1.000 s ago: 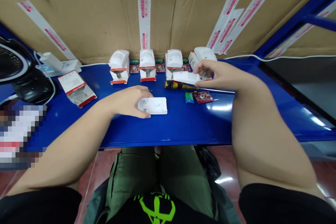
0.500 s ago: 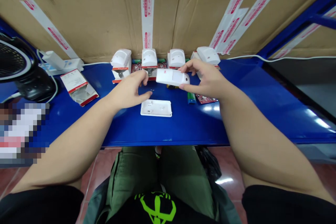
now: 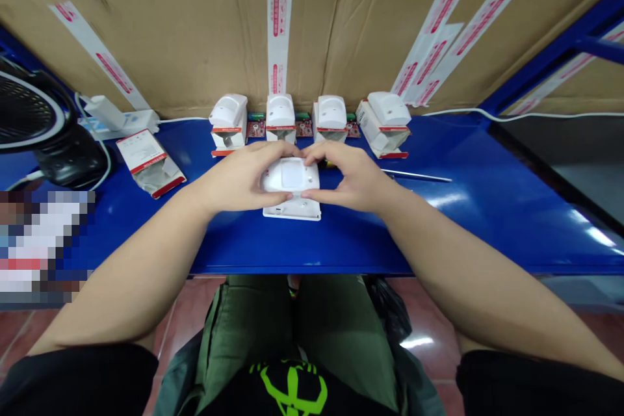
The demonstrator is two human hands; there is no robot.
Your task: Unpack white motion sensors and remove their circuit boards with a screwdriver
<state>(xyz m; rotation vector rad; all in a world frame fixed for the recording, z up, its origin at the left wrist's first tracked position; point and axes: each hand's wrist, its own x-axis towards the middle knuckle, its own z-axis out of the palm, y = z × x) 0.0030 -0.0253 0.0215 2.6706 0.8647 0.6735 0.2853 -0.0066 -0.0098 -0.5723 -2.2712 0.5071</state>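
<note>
A white plastic motion sensor housing (image 3: 291, 175) sits on its flat white back plate (image 3: 291, 212) at the middle of the bench. My left hand (image 3: 241, 177) and my right hand (image 3: 347, 177) grip the housing from either side, fingertips meeting on top of it. Behind my hands stands a row of several white sensors in opened boxes, such as the one (image 3: 389, 109) at the right end. A screwdriver's thin steel shaft (image 3: 414, 175) lies beyond my right hand, its handle hidden.
The blue metal workbench (image 3: 439, 221) ends in a front edge below my forearms. Red circuit boards (image 3: 256, 129) lie between the boxes. An opened box (image 3: 151, 164), a white power strip (image 3: 121, 122) and a black fan (image 3: 29, 114) stand at left. Cardboard with taped seams (image 3: 170, 26) forms the back wall.
The sensor housing has come down from the air onto the back plate. My left hand has joined my right on it, and the screwdriver's handle is now hidden.
</note>
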